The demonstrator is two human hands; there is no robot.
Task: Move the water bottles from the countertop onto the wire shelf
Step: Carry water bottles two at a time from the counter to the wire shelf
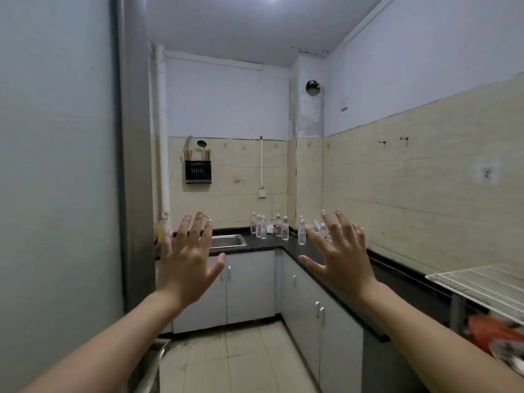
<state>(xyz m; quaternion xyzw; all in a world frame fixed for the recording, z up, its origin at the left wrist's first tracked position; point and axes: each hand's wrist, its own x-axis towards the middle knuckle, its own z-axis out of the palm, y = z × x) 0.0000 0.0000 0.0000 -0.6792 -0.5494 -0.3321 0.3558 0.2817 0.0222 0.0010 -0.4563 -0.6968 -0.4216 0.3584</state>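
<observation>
- While the left hand (187,251) and right hand (337,256) are raised with fingers spread wide and holding nothing, the task seems to be at its very start.
- Bottles (285,229) stand upright in the far corner of the countertop (272,243), well apart from the shelf (482,282) at near right.
- Next likely calls for stepping closer and gripping one bottle round its body.
- Labels show red and white, but the writing is too small to read.

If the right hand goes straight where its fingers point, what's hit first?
Likely the water bottles at the countertop corner; the open right hand overlaps some of them in view. Air before that looks free, but depth is unclear.
</observation>
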